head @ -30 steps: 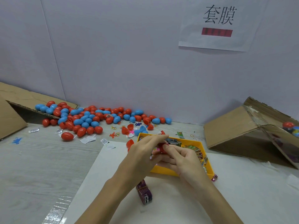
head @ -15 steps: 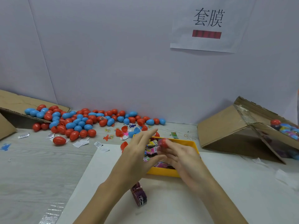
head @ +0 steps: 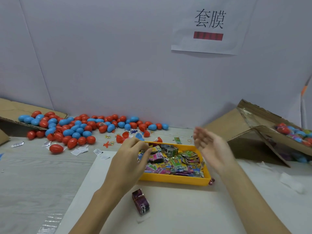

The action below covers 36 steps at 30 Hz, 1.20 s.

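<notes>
L hand (head: 128, 159) over left edge of yellow tray (head: 175, 179), fingers (head: 143, 147) curled onto the packets (head: 177, 162) heaped inside; can't tell if pinching one. R hand (head: 211, 147) empty, blurred, fingers straight and side by side, above tray's right rim. Tray sits on white sheet (head: 177, 208) on worktop (head: 33, 174).

Looks like a toy-packing work station: red and blue plastic eggs (head: 81, 130) heaped along the far edge of the desk (head: 33, 174), tipped cardboard boxes (head: 236, 125) at its sides, yellow tray (head: 173, 180) of printed sachets (head: 177, 164), printed sign (head: 209, 26) taped to the bare partition wall
</notes>
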Each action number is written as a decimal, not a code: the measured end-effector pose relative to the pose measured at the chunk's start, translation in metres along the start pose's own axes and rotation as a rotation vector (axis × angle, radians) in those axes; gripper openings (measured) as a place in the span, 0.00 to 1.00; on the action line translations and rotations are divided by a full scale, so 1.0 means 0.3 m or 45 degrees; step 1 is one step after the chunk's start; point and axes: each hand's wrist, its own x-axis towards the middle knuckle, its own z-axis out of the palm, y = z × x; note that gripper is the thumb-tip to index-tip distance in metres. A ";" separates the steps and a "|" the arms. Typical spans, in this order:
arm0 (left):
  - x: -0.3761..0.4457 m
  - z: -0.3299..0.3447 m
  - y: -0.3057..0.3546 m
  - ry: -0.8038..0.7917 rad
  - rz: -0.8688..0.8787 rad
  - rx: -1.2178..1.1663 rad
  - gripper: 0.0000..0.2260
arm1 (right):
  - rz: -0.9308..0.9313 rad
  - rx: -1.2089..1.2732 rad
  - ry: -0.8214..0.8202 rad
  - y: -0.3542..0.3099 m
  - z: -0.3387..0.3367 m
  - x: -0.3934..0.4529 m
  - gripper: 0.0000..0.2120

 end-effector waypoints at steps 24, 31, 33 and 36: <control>0.436 0.196 -0.483 -0.687 -0.243 0.637 0.19 | -0.093 -0.822 -0.074 0.194 0.060 -0.026 0.15; 0.412 0.166 -0.418 -0.252 -0.346 0.275 0.14 | -0.088 -0.819 -0.094 0.200 0.051 -0.020 0.15; 0.370 0.133 -0.351 -0.092 -0.280 0.126 0.14 | -0.086 -0.815 -0.092 0.199 0.050 -0.021 0.15; 0.259 0.080 -0.215 -0.039 -0.194 -0.138 0.12 | -0.095 -0.825 -0.105 0.199 0.051 -0.025 0.15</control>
